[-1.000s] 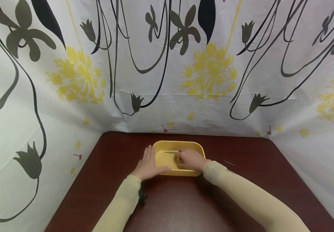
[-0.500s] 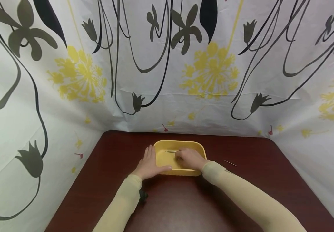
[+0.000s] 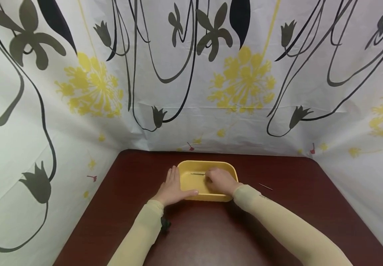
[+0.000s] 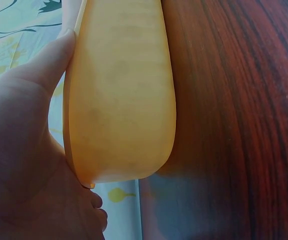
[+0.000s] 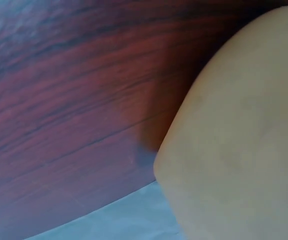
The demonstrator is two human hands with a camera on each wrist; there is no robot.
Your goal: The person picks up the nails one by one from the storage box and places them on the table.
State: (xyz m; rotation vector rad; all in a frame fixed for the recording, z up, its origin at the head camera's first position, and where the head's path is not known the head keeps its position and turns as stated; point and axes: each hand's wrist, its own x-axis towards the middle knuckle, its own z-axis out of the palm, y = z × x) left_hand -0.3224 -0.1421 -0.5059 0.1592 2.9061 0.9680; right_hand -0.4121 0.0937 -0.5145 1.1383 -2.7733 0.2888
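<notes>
A yellow rectangular plastic tray sits on the dark red-brown table, its outer wall filling much of the left wrist view. My left hand rests against its left end, fingers straight along that side and thumb stretched over the near rim. Inside the right half, my right hand reaches down with bent fingers; its fingertips and anything between them are hidden. A thin dark stick-like thing lies near the tray's far side, its right end close to the right hand. The right wrist view shows only the tray's outside and table.
Another thin, needle-like stick lies on the table to the right of the tray. A white sheet with flower prints hangs behind and along both sides. A small dark object shows at the left wrist.
My right hand has shifted slightly rightward inside the tray, its fingers drawing a little away from the thin stick. The left hand keeps its place on the tray; the view drifts slightly.
</notes>
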